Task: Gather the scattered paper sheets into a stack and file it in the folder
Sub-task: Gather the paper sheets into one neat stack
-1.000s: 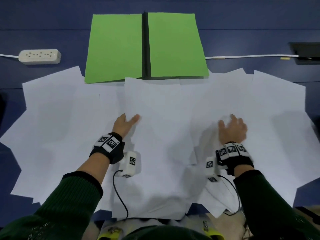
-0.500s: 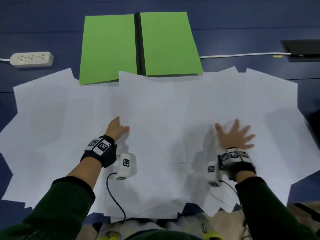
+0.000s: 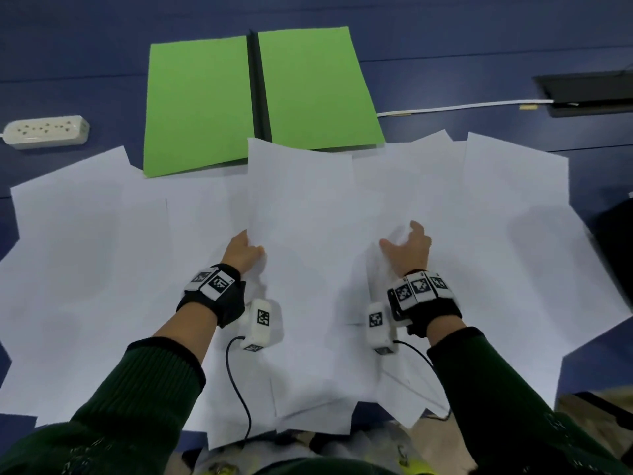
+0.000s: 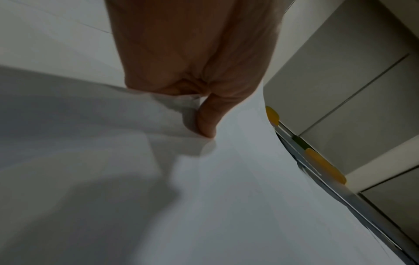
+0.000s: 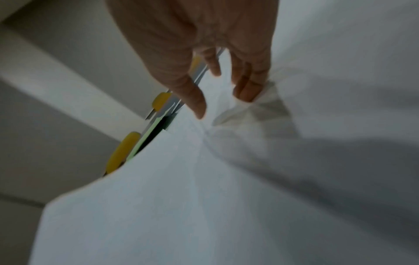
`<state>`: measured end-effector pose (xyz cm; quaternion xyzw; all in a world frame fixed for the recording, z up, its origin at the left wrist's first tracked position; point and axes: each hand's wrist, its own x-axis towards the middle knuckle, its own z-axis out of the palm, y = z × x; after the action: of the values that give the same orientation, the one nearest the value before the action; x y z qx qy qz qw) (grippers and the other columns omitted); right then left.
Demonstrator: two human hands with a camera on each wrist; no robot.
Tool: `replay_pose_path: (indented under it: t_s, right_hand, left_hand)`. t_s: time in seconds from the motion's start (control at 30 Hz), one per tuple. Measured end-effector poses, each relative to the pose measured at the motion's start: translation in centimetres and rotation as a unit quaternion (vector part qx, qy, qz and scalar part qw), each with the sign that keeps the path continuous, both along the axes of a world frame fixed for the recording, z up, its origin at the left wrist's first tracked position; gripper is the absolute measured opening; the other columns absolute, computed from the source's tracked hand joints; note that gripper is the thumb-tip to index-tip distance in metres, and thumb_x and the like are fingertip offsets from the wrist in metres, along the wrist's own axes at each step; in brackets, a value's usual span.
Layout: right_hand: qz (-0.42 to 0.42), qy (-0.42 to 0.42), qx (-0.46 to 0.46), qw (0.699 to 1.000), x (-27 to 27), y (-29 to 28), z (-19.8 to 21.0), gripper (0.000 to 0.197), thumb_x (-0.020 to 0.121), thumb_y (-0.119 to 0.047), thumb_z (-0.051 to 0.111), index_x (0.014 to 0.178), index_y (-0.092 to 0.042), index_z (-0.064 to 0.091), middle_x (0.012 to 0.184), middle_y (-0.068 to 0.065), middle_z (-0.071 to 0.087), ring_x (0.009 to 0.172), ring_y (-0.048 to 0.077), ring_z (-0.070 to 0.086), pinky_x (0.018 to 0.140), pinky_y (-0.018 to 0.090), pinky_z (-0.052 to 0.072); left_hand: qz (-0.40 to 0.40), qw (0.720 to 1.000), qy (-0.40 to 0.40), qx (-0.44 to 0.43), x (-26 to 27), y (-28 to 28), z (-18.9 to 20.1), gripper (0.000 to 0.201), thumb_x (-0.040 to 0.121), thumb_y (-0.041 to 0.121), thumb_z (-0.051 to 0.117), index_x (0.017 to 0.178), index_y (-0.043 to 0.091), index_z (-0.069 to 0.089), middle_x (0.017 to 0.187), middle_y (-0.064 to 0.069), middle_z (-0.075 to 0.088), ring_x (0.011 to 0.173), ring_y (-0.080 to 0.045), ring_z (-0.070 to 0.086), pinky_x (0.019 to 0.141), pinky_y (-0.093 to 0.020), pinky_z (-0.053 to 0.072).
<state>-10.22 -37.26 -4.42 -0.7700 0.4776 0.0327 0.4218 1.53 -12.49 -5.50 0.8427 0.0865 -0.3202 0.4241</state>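
Several white paper sheets lie fanned out and overlapping across the blue table. Behind them the green folder lies open and flat, its black spine in the middle. My left hand pinches the left edge of the middle sheet, thumb on top and fingers underneath; the left wrist view shows the thumb pressing that lifted edge. My right hand rests on the sheets to the right with fingers bent. In the right wrist view its fingertips press into rumpled paper, thumb held apart.
A white power strip lies at the far left. A white cable runs to a black socket box at the far right. Sheets overhang the table's near edge by my body.
My left hand has slid its fingers under the middle sheet's edge and pinched it. My right hand, spread flat half a second ago, has bent its fingers and rumpled the paper under them.
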Motion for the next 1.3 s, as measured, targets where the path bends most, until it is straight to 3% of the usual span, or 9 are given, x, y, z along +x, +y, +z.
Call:
replay_pose_path:
  t_s: [0.1, 0.27, 0.4, 0.5, 0.6, 0.73, 0.83, 0.93, 1.3]
  right_hand:
    - [-0.125, -0.009, 0.09, 0.988, 1.6, 0.6, 1.0, 0.074, 0.082, -0.009, 0.064, 0.143, -0.008, 0.021, 0.143, 0.022, 0.028, 0.126, 0.036, 0.04, 0.101, 0.039, 0.037]
    - [-0.078, -0.017, 0.007, 0.997, 0.2, -0.7, 0.1, 0.039, 0.09, -0.004, 0.047, 0.128, 0.002, 0.045, 0.129, 0.021, 0.052, 0.117, 0.031, 0.05, 0.086, 0.026, 0.035]
    - [-0.044, -0.005, -0.025, 0.999, -1.4, -2.7, -0.8, 0.015, 0.087, -0.001, 0.044, 0.076, -0.004, 0.054, 0.086, 0.017, 0.062, 0.089, 0.032, 0.054, 0.066, 0.027, 0.035]
    - [0.031, -0.033, 0.031, 0.998, -0.6, -1.5, -0.8, 0.038, 0.086, 0.003, 0.045, 0.056, -0.018, 0.036, 0.056, -0.002, 0.041, 0.063, 0.02, 0.042, 0.048, 0.02, 0.031]
    - [0.035, -0.092, 0.134, 0.986, 0.9, 1.1, -0.5, 0.033, 0.094, -0.002, 0.04, 0.063, -0.013, 0.045, 0.058, -0.006, 0.051, 0.057, 0.006, 0.046, 0.058, 0.017, 0.039]
    - [-0.018, -0.141, 0.232, 0.962, 1.9, 2.4, -0.3, 0.055, 0.098, -0.043, 0.033, 0.136, -0.004, 0.04, 0.135, 0.007, 0.046, 0.126, 0.017, 0.042, 0.107, 0.03, 0.03]
    - [0.057, -0.154, 0.201, 0.966, 1.2, 1.8, -0.8, 0.039, 0.089, -0.002, 0.054, 0.127, 0.003, 0.045, 0.126, 0.018, 0.055, 0.111, 0.024, 0.057, 0.097, 0.036, 0.043]
    - [0.093, -0.181, 0.264, 0.943, -0.1, 0.9, -1.5, 0.037, 0.083, 0.018, 0.049, 0.111, -0.005, 0.053, 0.092, -0.003, 0.072, 0.08, 0.004, 0.067, 0.081, 0.027, 0.053]
    - [-0.11, -0.241, 0.214, 0.94, -3.4, -6.3, -0.9, 0.036, 0.082, 0.017, 0.046, 0.082, -0.018, 0.053, 0.055, -0.014, 0.067, 0.051, -0.001, 0.063, 0.053, 0.021, 0.051]
  left_hand:
    - [-0.012, 1.0, 0.021, 0.005, -0.3, -0.4, 0.2, 0.035, 0.091, -0.003, 0.046, 0.126, -0.007, 0.046, 0.13, -0.023, 0.052, 0.121, -0.037, 0.048, 0.104, -0.043, 0.039]
    - [0.018, 0.999, 0.033, 0.011, -0.2, 0.6, 0.3, 0.037, 0.091, -0.003, 0.047, 0.128, -0.007, 0.042, 0.132, -0.022, 0.049, 0.122, -0.036, 0.047, 0.102, -0.042, 0.039]
    - [0.038, 0.998, 0.026, 0.038, 0.9, 1.9, 0.4, 0.041, 0.092, -0.002, 0.045, 0.132, -0.01, 0.036, 0.136, -0.023, 0.044, 0.125, -0.036, 0.043, 0.103, -0.039, 0.036]
    - [0.021, 0.999, 0.031, 0.025, 0.5, 1.2, 0.7, 0.04, 0.092, -0.002, 0.046, 0.13, -0.01, 0.038, 0.135, -0.023, 0.046, 0.125, -0.035, 0.044, 0.101, -0.037, 0.037]
    - [0.018, 0.999, 0.018, -0.02, 0.0, 0.0, 0.7, 0.036, 0.092, -0.001, 0.047, 0.128, -0.005, 0.044, 0.133, -0.021, 0.05, 0.122, -0.033, 0.048, 0.1, -0.035, 0.038]
    - [0.039, 0.999, -0.022, -0.018, 0.4, -0.6, 0.4, 0.029, 0.091, 0.013, 0.055, 0.112, -0.007, 0.052, 0.131, -0.033, 0.043, 0.119, -0.043, 0.046, 0.1, -0.045, 0.04]
    - [0.045, 0.998, -0.024, -0.025, 0.7, 0.3, -0.5, 0.051, 0.081, 0.033, 0.063, 0.114, -0.005, 0.053, 0.137, -0.03, 0.038, 0.126, -0.042, 0.04, 0.106, -0.052, 0.035]
    - [0.059, 0.996, -0.029, -0.053, 1.5, 2.0, -4.1, 0.104, 0.052, 0.069, 0.069, 0.132, 0.009, 0.044, 0.142, -0.01, 0.042, 0.131, -0.029, 0.041, 0.108, -0.049, 0.036]
    - [-0.022, 0.99, -0.105, 0.089, 0.9, -0.4, 1.2, 0.077, 0.081, 0.054, 0.061, 0.142, 0.018, 0.031, 0.151, -0.005, 0.028, 0.142, -0.026, 0.017, 0.115, -0.044, 0.018]
